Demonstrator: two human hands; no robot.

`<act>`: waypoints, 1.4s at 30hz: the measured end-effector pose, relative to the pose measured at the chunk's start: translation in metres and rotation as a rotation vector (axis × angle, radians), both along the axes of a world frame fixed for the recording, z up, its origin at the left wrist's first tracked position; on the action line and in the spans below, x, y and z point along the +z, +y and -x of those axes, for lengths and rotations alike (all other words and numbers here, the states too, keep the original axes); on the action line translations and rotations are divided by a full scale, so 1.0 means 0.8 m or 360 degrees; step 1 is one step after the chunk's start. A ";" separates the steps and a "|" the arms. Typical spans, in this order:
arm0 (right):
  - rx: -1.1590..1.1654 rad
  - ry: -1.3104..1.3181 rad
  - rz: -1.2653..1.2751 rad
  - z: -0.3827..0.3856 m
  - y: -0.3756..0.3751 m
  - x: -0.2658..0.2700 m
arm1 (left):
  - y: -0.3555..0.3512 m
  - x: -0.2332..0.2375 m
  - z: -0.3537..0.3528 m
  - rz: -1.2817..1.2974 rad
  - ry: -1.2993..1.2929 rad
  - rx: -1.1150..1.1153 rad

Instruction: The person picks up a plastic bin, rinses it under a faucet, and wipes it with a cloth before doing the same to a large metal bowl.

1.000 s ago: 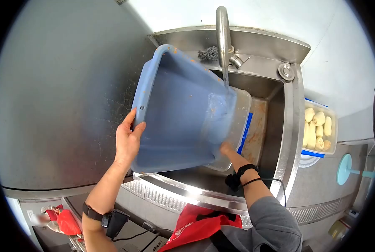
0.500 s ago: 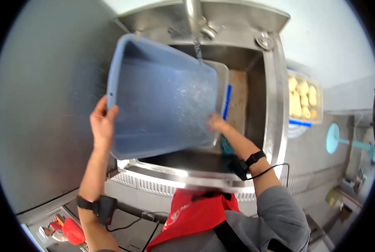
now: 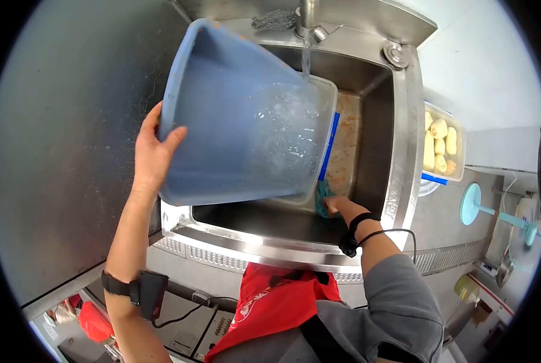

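Observation:
A large blue plastic tub (image 3: pixel 173 81) leans tilted over the sink (image 3: pixel 376 115), its left end raised on the sink's edge. My left hand (image 3: pixel 151 151) grips the tub's left rim, thumb inside and fingers round the outside. Water (image 3: pixel 306 57) runs from the faucet (image 3: pixel 308 15) and pools in the tub's lower right end. Down in the sink, my right hand (image 3: pixel 337 206) is closed on a teal cloth (image 3: pixel 322 196), its fingers partly hidden. Between the tub and the sink floor sits a clear plastic container (image 3: pixel 329 91) with a blue clip (image 3: pixel 329 148).
A metal wall stands close on the left. Steel scouring wool (image 3: pixel 274 20) and a drain strainer (image 3: pixel 395 54) lie on the back ledge. Right of the sink is a clear box (image 3: pixel 458 148) holding several peeled pale-yellow pieces. Orange bits dot the sink floor.
My right hand has left the tub's lower right end and moved down to the teal cloth. The tub's left end appears raised a little, with my left hand still on its rim.

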State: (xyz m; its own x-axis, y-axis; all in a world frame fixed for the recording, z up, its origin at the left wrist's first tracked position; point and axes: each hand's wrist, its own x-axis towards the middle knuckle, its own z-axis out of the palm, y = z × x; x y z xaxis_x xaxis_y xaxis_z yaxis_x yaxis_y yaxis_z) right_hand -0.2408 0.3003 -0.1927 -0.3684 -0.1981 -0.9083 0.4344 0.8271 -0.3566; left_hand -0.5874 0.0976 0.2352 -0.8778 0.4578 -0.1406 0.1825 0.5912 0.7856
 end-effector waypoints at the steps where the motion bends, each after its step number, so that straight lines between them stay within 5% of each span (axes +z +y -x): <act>1: 0.0103 -0.0099 0.0012 0.008 0.000 0.008 | -0.004 -0.004 0.001 0.0123 0.0129 -0.0067; 3: 0.0303 -0.0302 0.0026 0.025 0.007 0.039 | -0.013 -0.007 -0.001 0.0363 0.0381 -0.0207; 6: 0.0078 -0.0682 0.0241 0.056 0.050 0.085 | -0.022 -0.005 0.002 0.0249 0.0105 -0.0246; 9: -0.0214 -0.0016 0.0464 0.081 0.114 0.188 | -0.028 -0.015 0.008 0.0118 0.0101 -0.0259; 12: -0.1199 0.0093 0.0972 0.089 0.150 0.274 | -0.034 -0.019 0.009 0.0064 0.0077 -0.0228; 14: -0.1538 0.0347 0.1122 0.110 0.146 0.326 | -0.032 -0.016 0.007 0.0033 0.0081 -0.0223; 18: -0.1828 0.0901 0.1017 0.182 0.098 0.315 | -0.034 -0.019 0.009 0.0040 0.0129 -0.0231; 23: -0.0990 0.1549 0.0130 0.238 0.034 0.125 | -0.034 -0.021 0.011 0.0068 0.0153 -0.0246; 28: -0.1364 0.1382 -0.0754 0.272 -0.039 0.091 | -0.037 -0.027 0.014 0.0121 0.0209 -0.0281; 31: -0.1343 0.1498 -0.0465 0.324 -0.069 0.061 | -0.031 -0.018 0.011 0.0104 0.0059 -0.0214; 33: -0.1497 0.1650 0.0049 0.362 -0.094 0.090 | -0.030 -0.015 0.011 0.0114 0.0031 -0.0215; 36: -0.1616 0.2125 0.0647 0.400 -0.132 0.259 | -0.032 -0.022 0.012 0.0097 0.0088 -0.0236; 38: -0.1304 0.2588 0.0506 0.423 -0.155 0.323 | -0.034 -0.026 0.015 0.0132 0.0241 -0.0299; 42: -0.1092 0.2583 0.0037 0.487 -0.189 0.292 | -0.030 -0.023 0.016 0.0148 0.0203 -0.0277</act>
State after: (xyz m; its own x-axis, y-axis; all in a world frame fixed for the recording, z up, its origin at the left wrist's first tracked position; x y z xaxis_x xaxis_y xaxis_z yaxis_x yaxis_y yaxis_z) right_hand -0.6300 0.1490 0.0409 -0.8297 0.3596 0.4269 -0.1030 0.6532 -0.7502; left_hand -0.6002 0.0739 0.2166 -0.8002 0.5941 -0.0822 0.3822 0.6107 0.6935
